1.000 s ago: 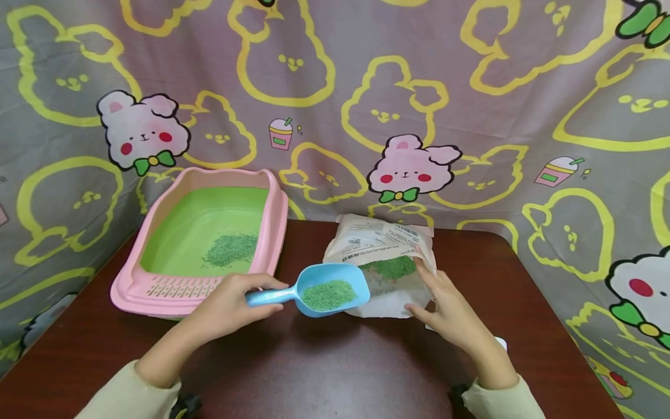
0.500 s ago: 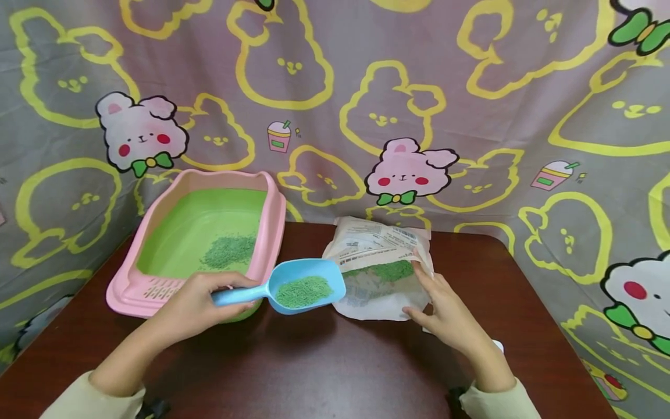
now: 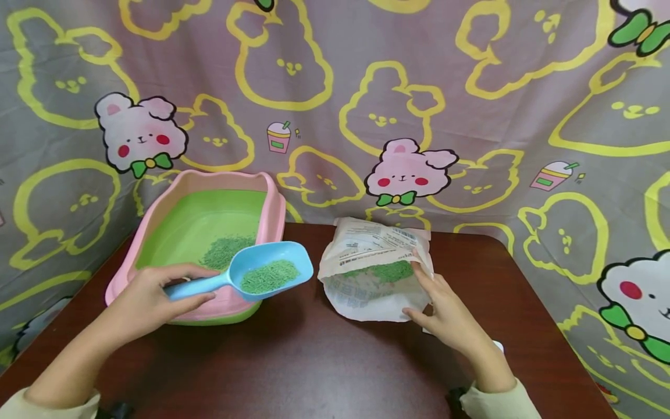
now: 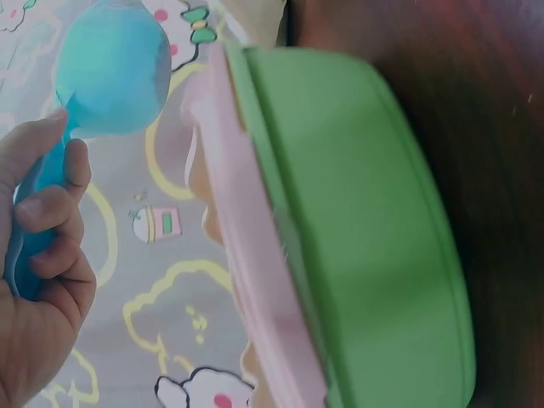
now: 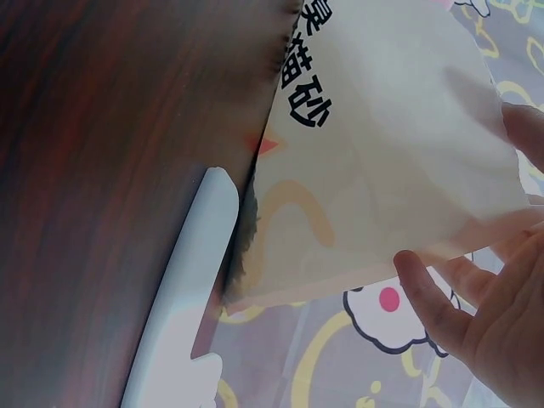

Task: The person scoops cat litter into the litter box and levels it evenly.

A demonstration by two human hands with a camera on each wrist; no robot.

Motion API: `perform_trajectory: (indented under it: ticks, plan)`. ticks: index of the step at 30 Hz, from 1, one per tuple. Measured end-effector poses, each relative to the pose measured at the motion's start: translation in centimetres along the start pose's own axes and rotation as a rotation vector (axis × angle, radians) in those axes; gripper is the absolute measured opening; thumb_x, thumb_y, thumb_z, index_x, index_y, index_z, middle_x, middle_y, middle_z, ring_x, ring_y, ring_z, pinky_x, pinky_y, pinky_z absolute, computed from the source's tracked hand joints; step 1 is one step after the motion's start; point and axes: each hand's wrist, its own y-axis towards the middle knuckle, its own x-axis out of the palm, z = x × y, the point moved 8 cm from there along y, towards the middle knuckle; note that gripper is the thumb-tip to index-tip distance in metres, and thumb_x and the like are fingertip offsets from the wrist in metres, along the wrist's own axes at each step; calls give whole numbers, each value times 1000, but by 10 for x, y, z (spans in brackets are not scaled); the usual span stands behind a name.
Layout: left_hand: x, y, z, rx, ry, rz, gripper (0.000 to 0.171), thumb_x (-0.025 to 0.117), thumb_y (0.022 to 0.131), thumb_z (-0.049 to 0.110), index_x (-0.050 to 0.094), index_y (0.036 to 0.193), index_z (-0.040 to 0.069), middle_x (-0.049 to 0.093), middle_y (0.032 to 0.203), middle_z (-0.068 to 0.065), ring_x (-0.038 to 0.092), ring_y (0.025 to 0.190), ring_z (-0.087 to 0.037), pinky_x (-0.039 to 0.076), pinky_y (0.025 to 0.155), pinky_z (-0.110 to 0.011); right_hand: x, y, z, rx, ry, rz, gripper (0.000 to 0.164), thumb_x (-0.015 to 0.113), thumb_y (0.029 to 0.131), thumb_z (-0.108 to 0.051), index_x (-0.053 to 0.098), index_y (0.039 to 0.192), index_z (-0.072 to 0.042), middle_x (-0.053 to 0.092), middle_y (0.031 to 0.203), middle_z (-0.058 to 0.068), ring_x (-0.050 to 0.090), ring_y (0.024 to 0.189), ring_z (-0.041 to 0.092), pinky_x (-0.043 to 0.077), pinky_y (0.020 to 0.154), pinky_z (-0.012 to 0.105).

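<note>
My left hand (image 3: 152, 294) grips the handle of a light blue scoop (image 3: 300, 256), its fingers wrapped round it in the left wrist view. Green cat litter pellets (image 3: 269, 276) lie in the scoop, which hovers over the near right corner of a pink-rimmed green litter box (image 3: 277, 218). A patch of the same pellets covers part of the box floor. To the right, my right hand (image 3: 445, 302) touches the side of a white paper cat litter bag (image 3: 366, 305), thumb and fingers spread at its gaping mouth. Green pellets show inside the bag.
A white object (image 5: 183, 289) lies on the dark wooden table (image 3: 335, 372) beside the bag, mostly behind my right forearm in the head view. A curtain (image 3: 335, 116) printed with rabbits hangs right behind the table.
My left hand has carried the filled scoop left from in front of the bag to the litter box's edge, rising slightly. My right hand stays at the bag's mouth.
</note>
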Motion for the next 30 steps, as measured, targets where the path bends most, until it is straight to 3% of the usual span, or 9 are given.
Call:
perform_trajectory:
  ticks: [11,23,30]
  plan:
    - [-31,-2,-22,-64,48,82,35,87,70,1,77,101,14,68,84,19,52,65,-2,41,56,-15,0,0,1,14,11,-7,89,82,79,-9,33,153,-1,47,141,26,45,84,10,49,63,20]
    - [-49,0,-59,-153,59,137,32,86,72,3,77,103,5,64,80,25,51,60,-3,40,51,-15,0,0,0,4,15,-6,88,83,79,-9,35,152,-1,43,148,24,46,94,17,48,64,21]
    - [-56,-5,-84,-268,92,125,34,86,76,10,75,107,2,61,79,31,53,60,-2,42,51,-15,0,-1,-1,-10,5,4,88,83,78,-8,36,152,0,39,155,20,45,95,16,48,65,20]
